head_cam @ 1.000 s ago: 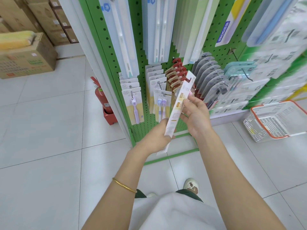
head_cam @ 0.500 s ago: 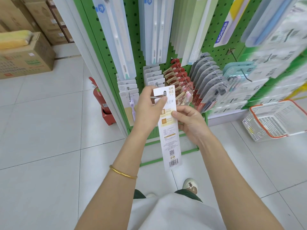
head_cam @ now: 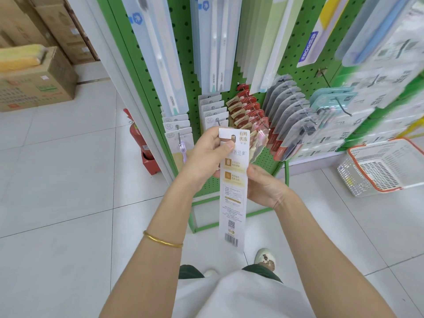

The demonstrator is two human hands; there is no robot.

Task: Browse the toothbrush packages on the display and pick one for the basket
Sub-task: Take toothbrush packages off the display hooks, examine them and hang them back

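Note:
A long white toothbrush package (head_cam: pixel 233 196) hangs upright in front of me, its printed back with a barcode facing me. My left hand (head_cam: pixel 210 154) pinches its top end near the hang hole. My right hand (head_cam: pixel 263 187) holds its right edge at mid-height. Behind it stands the green pegboard display (head_cam: pixel 185 53) with many toothbrush packages on hooks. The white basket with an orange rim (head_cam: pixel 387 167) sits on the floor at the right.
A red fire extinguisher (head_cam: pixel 137 138) stands on the floor left of the display. Cardboard boxes (head_cam: pixel 39 81) are stacked at the far left. White floor tiles (head_cam: pixel 64 191) spread around my feet.
The package swung from a tilted, edge-on pose to upright with its back facing me. My left hand moved from its lower end up to its top.

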